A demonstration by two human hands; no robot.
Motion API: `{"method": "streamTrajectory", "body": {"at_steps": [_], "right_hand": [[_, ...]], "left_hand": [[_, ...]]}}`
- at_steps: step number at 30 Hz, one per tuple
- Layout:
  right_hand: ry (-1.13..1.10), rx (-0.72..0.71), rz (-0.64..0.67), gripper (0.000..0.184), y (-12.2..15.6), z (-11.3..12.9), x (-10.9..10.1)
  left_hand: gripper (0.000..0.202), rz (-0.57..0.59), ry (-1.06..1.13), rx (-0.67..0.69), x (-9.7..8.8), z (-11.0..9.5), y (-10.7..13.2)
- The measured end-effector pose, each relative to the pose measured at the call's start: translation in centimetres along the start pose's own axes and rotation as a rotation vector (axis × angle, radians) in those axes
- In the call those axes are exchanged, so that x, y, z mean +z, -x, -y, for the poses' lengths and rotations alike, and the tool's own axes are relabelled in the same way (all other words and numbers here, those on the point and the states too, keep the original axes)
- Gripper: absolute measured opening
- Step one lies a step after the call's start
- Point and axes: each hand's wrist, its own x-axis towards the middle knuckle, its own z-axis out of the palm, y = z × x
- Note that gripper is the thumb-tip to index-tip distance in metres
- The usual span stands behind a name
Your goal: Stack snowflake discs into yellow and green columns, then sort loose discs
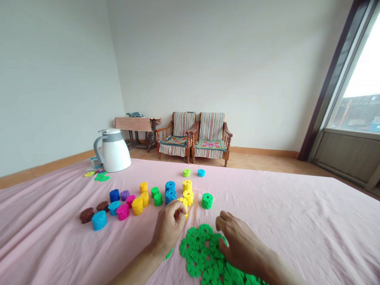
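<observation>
My left hand [170, 221] is closed, thumb and fingers curled together, in front of a yellow stack of discs [182, 202] that it partly covers. What it grips, if anything, is hidden. To its right, my right hand [239, 239] hovers over or rests on the edge of a spread of loose green snowflake discs [197, 247]; I cannot tell which. Its fingers are bent and the thumb stands apart, with nothing visible between them. One green disc [168, 254] shows partly beneath my left forearm. A short green stack [207, 201] stands beyond my right hand.
Blue stacks [170, 192], brown stacks [86, 215], pink stacks [122, 212] and several others stand left on the pink cloth [297, 221]. Lime [186, 173] and light blue [201, 173] stacks stand farther back. A white jug [115, 152] is at the far left, near loose discs [101, 177].
</observation>
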Motion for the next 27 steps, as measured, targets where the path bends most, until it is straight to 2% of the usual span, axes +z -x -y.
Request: {"method": "streamTrajectory", "body": {"at_steps": [3, 8, 10, 14, 23, 27], "right_hand": [[-0.145, -0.003, -0.041, 0.027, 0.0, -1.4, -0.1], [-0.345, -0.188, 0.124, 0.054, 0.8, -2.0, -1.2], [-0.355, -0.205, 0.168, 0.058, 0.8, -2.0, -1.3], [-0.350, -0.190, 0.209, 0.051, 0.3, -1.9, -1.1], [-0.218, -0.130, 0.176, 0.030, 0.2, -0.6, -0.8], [-0.224, -0.099, 0.120, 0.028, 0.0, -1.1, -0.3]], "left_hand": [[0.015, -0.002, 0.001, -0.001, 0.0, 0.0, 0.0], [0.015, 0.003, 0.000, 0.000, 0.1, 0.1, 0.0], [0.015, 0.001, 0.005, 0.000, 0.1, 0.0, 0.0], [0.016, -0.001, 0.007, -0.003, 0.1, 0.0, 0.0], [0.016, 0.002, 0.010, -0.004, 0.1, 0.1, 0.0], [0.017, -0.001, 0.012, -0.005, 0.1, 0.1, 0.0]]}}
